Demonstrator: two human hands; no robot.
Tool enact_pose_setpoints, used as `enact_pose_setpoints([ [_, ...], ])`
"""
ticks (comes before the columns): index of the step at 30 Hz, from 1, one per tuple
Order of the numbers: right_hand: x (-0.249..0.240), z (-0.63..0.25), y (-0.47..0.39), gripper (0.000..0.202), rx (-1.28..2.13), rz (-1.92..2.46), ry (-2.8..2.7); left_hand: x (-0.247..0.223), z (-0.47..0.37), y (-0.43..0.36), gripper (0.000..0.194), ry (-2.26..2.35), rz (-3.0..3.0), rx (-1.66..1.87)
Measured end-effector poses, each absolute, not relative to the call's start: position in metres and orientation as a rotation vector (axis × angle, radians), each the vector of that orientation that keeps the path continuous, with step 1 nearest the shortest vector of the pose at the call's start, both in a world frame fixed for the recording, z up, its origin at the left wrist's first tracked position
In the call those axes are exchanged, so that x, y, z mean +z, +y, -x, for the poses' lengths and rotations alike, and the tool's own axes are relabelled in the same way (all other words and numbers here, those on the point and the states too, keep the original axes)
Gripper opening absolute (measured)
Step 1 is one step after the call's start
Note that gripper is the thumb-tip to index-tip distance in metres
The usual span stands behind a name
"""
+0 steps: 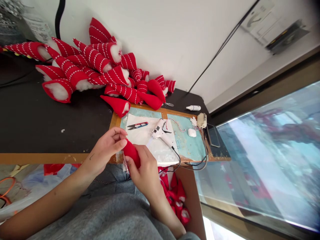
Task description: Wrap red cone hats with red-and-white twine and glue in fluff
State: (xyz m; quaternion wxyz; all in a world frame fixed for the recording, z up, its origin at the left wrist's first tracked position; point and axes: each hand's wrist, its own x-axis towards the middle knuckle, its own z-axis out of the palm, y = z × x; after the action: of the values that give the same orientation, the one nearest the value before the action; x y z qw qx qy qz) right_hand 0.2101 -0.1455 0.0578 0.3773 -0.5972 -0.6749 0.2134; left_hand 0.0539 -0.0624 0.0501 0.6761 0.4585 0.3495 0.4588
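Forearms [60, 195] angle inward; left hand [107, 148] and right hand [146, 171] grasp a red felt piece [132, 154] between bent fingers [144, 155].

One glue gun [162, 134], and round it we go. Left of gun: one pair of snips [138, 125]. Right of gun: one twisted cord [178, 124], one white case [192, 132], one small bottle [193, 108]. Beyond gun, big crowd: three plain red cones [117, 106] nearest, over dozen striped cones [96, 59], overlap blocking exact tally. Nearer side, left of gun: two hands, left hand [108, 146] plus right hand [146, 168], one red piece [132, 152] between them.
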Motion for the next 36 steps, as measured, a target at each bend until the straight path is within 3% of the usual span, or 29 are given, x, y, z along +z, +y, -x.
enact_pose_setpoints([
  [4, 0.061, -0.213, -0.150, 0.046, 0.757, 1.519, -1.597, 0.031, -0.048, -0.065, 0.069, 0.659, -1.039, 0.843],
  [7, 0.061, -0.218, -0.150, 0.057, 0.867, 1.509, -1.475, 0.019, -0.046, -0.068, 0.051, 0.627, -1.066, 0.782],
  [9, 0.061, -0.223, -0.148, 0.054, 0.877, 1.502, -1.416, 0.016, -0.046, -0.070, 0.040, 0.605, -1.089, 0.789],
  [17, 0.071, -0.236, -0.145, 0.023, 0.877, 1.463, -1.490, 0.034, -0.042, -0.071, 0.040, 0.716, -1.167, 0.814],
  [27, 0.077, -0.232, -0.151, 0.042, 1.110, 1.339, -1.309, 0.059, -0.050, -0.079, 0.038, 0.817, -1.196, 0.992],
  [31, 0.076, -0.226, -0.148, 0.063, 1.158, 1.215, -1.207, 0.065, -0.051, -0.082, 0.036, 0.768, -1.185, 1.021],
  [36, 0.076, -0.223, -0.143, 0.042, 1.149, 1.226, -1.233, 0.064, -0.054, -0.085, 0.028, 0.703, -1.196, 1.069],
])
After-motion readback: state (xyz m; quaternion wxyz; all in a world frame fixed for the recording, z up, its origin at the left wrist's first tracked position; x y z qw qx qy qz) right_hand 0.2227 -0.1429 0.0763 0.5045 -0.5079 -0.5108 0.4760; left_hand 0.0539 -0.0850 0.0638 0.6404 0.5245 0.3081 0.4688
